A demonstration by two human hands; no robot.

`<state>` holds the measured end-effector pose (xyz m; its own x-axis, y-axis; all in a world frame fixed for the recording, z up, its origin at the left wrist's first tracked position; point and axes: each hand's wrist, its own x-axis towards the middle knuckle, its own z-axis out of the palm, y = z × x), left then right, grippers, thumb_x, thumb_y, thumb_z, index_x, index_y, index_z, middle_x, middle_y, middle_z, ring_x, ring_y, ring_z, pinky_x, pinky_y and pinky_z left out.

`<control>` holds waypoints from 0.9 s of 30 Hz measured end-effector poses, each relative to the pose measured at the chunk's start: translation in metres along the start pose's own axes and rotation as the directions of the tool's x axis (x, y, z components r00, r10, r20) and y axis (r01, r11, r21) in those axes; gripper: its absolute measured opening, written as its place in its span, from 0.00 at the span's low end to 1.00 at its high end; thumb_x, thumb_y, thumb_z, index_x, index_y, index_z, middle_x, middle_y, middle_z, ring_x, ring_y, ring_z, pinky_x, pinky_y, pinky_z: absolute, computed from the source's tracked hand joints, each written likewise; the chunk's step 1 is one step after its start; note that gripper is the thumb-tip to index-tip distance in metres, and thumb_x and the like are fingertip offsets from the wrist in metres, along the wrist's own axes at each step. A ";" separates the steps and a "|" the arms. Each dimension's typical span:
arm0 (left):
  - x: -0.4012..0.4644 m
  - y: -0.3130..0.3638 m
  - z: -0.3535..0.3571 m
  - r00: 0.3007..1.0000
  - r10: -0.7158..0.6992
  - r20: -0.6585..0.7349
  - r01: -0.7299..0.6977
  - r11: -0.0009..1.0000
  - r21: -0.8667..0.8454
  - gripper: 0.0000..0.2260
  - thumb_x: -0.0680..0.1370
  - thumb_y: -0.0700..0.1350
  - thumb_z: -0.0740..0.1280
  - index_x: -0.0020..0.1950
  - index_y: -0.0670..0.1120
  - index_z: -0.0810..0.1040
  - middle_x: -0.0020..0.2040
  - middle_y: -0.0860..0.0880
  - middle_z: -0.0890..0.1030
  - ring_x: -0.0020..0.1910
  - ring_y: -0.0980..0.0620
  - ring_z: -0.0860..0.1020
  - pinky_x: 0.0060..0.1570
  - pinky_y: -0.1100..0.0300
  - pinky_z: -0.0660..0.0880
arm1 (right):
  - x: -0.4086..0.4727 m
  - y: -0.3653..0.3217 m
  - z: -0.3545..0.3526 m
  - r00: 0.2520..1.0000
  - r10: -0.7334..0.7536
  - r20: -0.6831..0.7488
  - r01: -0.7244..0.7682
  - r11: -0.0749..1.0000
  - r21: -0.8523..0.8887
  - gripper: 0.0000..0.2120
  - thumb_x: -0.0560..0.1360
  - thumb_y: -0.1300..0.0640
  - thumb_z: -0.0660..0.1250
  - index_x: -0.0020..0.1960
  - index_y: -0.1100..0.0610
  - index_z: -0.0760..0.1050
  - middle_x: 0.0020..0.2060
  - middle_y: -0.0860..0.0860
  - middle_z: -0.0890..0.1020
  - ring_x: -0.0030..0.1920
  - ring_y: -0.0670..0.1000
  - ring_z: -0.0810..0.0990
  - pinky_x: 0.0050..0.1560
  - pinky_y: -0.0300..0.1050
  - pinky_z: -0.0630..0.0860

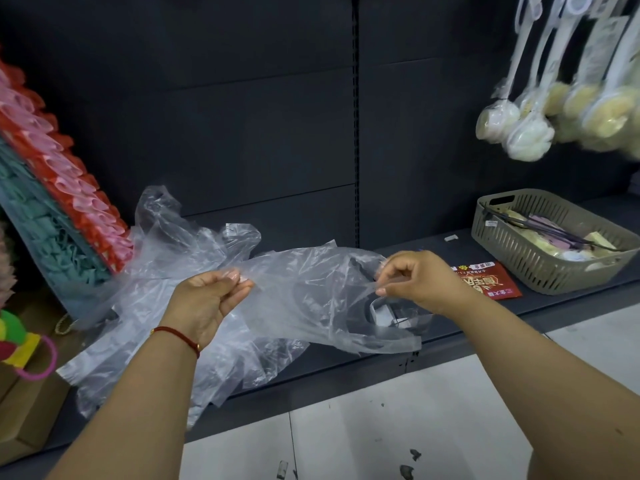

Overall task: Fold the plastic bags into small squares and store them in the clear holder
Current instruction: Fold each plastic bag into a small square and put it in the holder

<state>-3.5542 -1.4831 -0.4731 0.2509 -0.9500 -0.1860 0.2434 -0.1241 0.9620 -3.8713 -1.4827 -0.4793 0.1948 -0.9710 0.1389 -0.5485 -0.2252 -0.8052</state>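
Stretching a clear plastic bag (311, 289) above the dark shelf (485, 323), a person is pinching one edge in the left hand (211, 296) and the other in the right hand (419, 278), each grip closing on film. More bags (166, 237) are lying heaped left of it; the clear holder (391, 315) is sitting beneath it.

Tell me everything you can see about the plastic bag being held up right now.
The bag is thin, clear, crinkled plastic, unfolded and stretched roughly level between both hands above the dark shelf. The left hand pinches one end, the right hand the other. Its lower edge sags toward the shelf. More clear bags lie heaped behind and below it.
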 end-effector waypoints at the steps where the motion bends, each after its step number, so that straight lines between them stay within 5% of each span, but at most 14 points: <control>1: 0.001 0.000 -0.002 1.000 0.009 0.001 -0.009 1.000 0.023 0.03 0.79 0.34 0.65 0.47 0.35 0.77 0.42 0.40 0.81 0.38 0.53 0.85 0.38 0.67 0.80 | 0.001 0.003 -0.002 1.000 0.013 -0.010 -0.014 1.000 -0.014 0.05 0.68 0.60 0.78 0.37 0.53 0.82 0.42 0.49 0.84 0.44 0.46 0.82 0.45 0.39 0.78; 5: 0.005 0.001 -0.010 0.991 0.116 -0.071 -0.089 0.949 0.301 0.05 0.79 0.39 0.67 0.43 0.41 0.79 0.39 0.45 0.81 0.32 0.57 0.79 0.33 0.66 0.76 | 0.003 0.014 -0.017 0.995 0.078 -0.058 -0.073 0.994 0.077 0.06 0.68 0.57 0.78 0.37 0.57 0.82 0.40 0.56 0.85 0.38 0.49 0.80 0.43 0.46 0.77; 7: 0.006 0.002 -0.012 0.979 0.186 -0.086 -0.134 0.899 0.416 0.07 0.79 0.43 0.68 0.41 0.44 0.80 0.39 0.49 0.80 0.36 0.56 0.74 0.40 0.62 0.72 | 0.003 0.018 -0.021 0.994 0.084 -0.066 -0.070 0.978 0.197 0.07 0.70 0.58 0.76 0.38 0.61 0.81 0.37 0.58 0.84 0.36 0.49 0.80 0.44 0.43 0.78; 13: -0.001 0.001 -0.004 0.921 0.386 -0.051 -0.322 0.828 0.459 0.10 0.83 0.45 0.60 0.43 0.47 0.74 0.38 0.47 0.79 0.39 0.48 0.77 0.45 0.57 0.74 | 0.005 0.017 -0.019 0.986 0.124 -0.108 -0.040 0.819 0.573 0.08 0.69 0.69 0.72 0.41 0.60 0.75 0.32 0.55 0.80 0.34 0.51 0.77 0.37 0.38 0.78; 16: -0.010 0.001 0.005 0.853 0.520 -0.055 -0.432 0.760 0.486 0.08 0.84 0.45 0.56 0.47 0.45 0.71 0.31 0.47 0.73 0.28 0.51 0.73 0.32 0.57 0.74 | 0.006 0.010 -0.018 0.977 0.182 -0.115 -0.021 0.612 0.790 0.12 0.66 0.68 0.71 0.45 0.58 0.74 0.35 0.54 0.79 0.37 0.50 0.78 0.35 0.37 0.78; 18: -0.014 0.003 0.011 0.843 0.534 -0.057 -0.458 0.770 0.444 0.08 0.84 0.46 0.56 0.47 0.47 0.71 0.28 0.49 0.71 0.23 0.54 0.68 0.24 0.61 0.68 | 0.007 0.002 -0.021 0.969 0.202 -0.139 0.054 0.376 0.925 0.15 0.63 0.66 0.73 0.46 0.57 0.73 0.38 0.53 0.81 0.41 0.49 0.80 0.36 0.37 0.78; 21: -0.022 0.014 0.022 0.882 0.467 -0.053 -0.443 0.864 0.240 0.11 0.85 0.46 0.55 0.43 0.49 0.70 0.25 0.52 0.67 0.22 0.54 0.62 0.21 0.65 0.59 | 0.004 -0.014 -0.029 0.989 0.064 -0.137 0.131 0.091 0.987 0.34 0.52 0.54 0.85 0.54 0.58 0.75 0.50 0.53 0.83 0.53 0.52 0.83 0.53 0.42 0.80; 22: -0.025 0.018 0.025 0.893 0.449 -0.041 -0.434 0.881 0.190 0.12 0.85 0.45 0.55 0.42 0.49 0.69 0.25 0.52 0.67 0.22 0.55 0.61 0.21 0.65 0.57 | 0.003 -0.019 -0.029 0.994 -0.003 -0.110 0.109 0.137 0.985 0.42 0.49 0.49 0.86 0.58 0.58 0.75 0.52 0.53 0.83 0.56 0.51 0.82 0.60 0.44 0.78; 24: -0.032 0.021 0.032 0.906 0.423 -0.012 -0.417 0.897 0.145 0.13 0.85 0.45 0.55 0.41 0.49 0.70 0.24 0.53 0.66 0.21 0.56 0.61 0.21 0.67 0.56 | 0.002 -0.025 -0.023 0.996 -0.086 0.003 0.038 0.464 0.885 0.44 0.47 0.40 0.85 0.58 0.56 0.78 0.50 0.49 0.84 0.55 0.47 0.82 0.64 0.42 0.74; 26: -0.035 0.020 0.038 0.920 0.392 0.004 -0.390 0.912 0.129 0.13 0.85 0.45 0.56 0.41 0.49 0.70 0.24 0.54 0.65 0.21 0.56 0.61 0.21 0.67 0.55 | -0.002 -0.034 -0.014 0.985 -0.045 0.164 -0.051 0.841 0.539 0.38 0.49 0.35 0.82 0.51 0.57 0.80 0.47 0.48 0.83 0.50 0.48 0.80 0.61 0.46 0.74; 27: -0.036 0.019 0.040 0.925 0.381 0.010 -0.379 0.916 0.133 0.13 0.85 0.45 0.56 0.41 0.49 0.70 0.24 0.54 0.66 0.21 0.56 0.61 0.20 0.67 0.55 | -0.004 -0.038 -0.011 0.976 0.002 0.218 -0.081 0.933 0.352 0.30 0.53 0.37 0.82 0.45 0.56 0.79 0.42 0.48 0.81 0.45 0.47 0.79 0.56 0.45 0.74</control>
<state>-3.5956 -1.4630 -0.4403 0.3157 -0.9284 0.1962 0.0033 0.2079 0.9782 -3.8600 -1.4708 -0.4428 0.3666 -0.9304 0.0079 -0.2414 -0.1033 -0.9649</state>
